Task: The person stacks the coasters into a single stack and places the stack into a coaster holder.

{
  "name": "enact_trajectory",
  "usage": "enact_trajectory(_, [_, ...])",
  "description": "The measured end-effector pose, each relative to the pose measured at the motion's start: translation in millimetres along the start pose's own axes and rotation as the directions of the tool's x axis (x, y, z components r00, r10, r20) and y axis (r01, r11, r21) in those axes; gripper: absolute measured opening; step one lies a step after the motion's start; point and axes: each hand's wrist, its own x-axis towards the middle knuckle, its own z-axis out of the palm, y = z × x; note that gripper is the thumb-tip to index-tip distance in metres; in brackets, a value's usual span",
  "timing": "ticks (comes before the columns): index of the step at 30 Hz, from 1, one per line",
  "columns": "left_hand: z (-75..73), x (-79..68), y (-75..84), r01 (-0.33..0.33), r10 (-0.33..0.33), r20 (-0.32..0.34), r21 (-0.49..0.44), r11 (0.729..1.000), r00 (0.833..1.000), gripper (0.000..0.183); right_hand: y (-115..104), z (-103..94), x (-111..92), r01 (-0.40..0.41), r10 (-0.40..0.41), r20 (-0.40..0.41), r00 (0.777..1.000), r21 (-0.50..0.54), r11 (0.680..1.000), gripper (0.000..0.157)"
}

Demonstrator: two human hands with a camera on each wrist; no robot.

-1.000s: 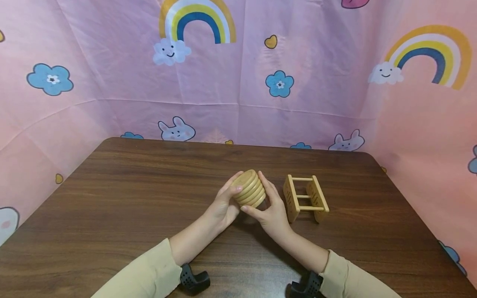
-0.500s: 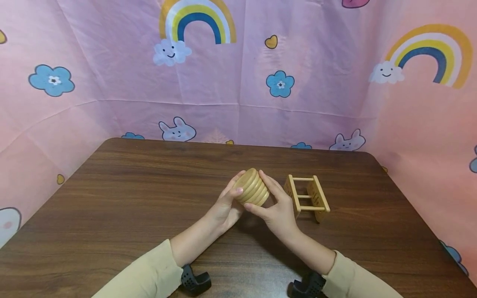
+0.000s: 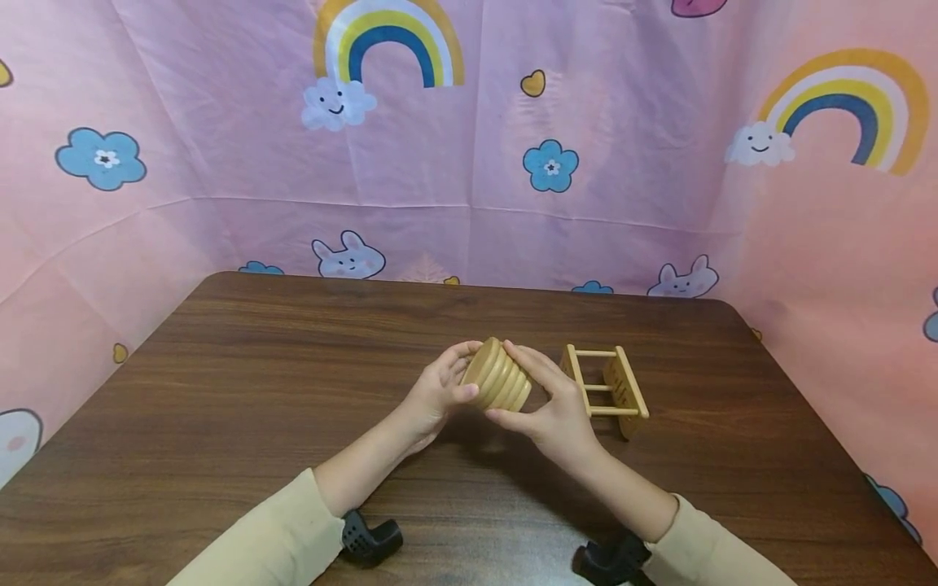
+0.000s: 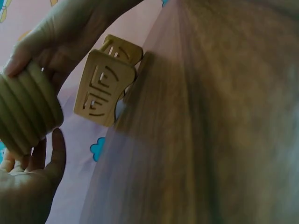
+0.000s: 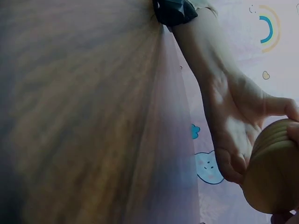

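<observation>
A stack of several round, pale wooden coasters [image 3: 500,378] is held up over the table, tilted, between both hands. My left hand [image 3: 428,399] holds its left end, thumb low at the near edge and fingers at the far side. From the right, my right hand [image 3: 563,413] grips the stack's rims, with fingers over the top and thumb underneath. The left wrist view shows the layered edges of the coasters [image 4: 32,105] side by side. In the right wrist view, one end coaster's broad face [image 5: 271,175] shows beside the left fingers.
Just right of the right hand stands a wooden rack [image 3: 623,381] with two cut-out side panels joined by rods. The brown table [image 3: 293,350] has a printed pink cloth [image 3: 410,163] behind it and at both sides. Black straps with cameras sit on both wrists.
The stack has turned more onto its edge and shifted slightly right. My left hand has drawn back a little left, its thumb now lower; my right hand has moved slightly right, covering part of the rack.
</observation>
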Motion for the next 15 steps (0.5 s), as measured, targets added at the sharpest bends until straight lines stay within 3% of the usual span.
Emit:
enact_trajectory(9, [-8.7,0.6,10.7,-0.059,0.041,0.08,0.227,0.972,0.996,0.087,-5.6,-7.8,1.4,0.046,-0.042,0.059,0.997,-0.055,0.997,0.073])
enact_trajectory(15, [-9.5,3.4,15.4,-0.089,0.061,0.139,0.206,0.975,0.988,0.083,13.1,-10.3,3.3,0.075,-0.068,0.099,0.993,-0.071,0.995,0.075])
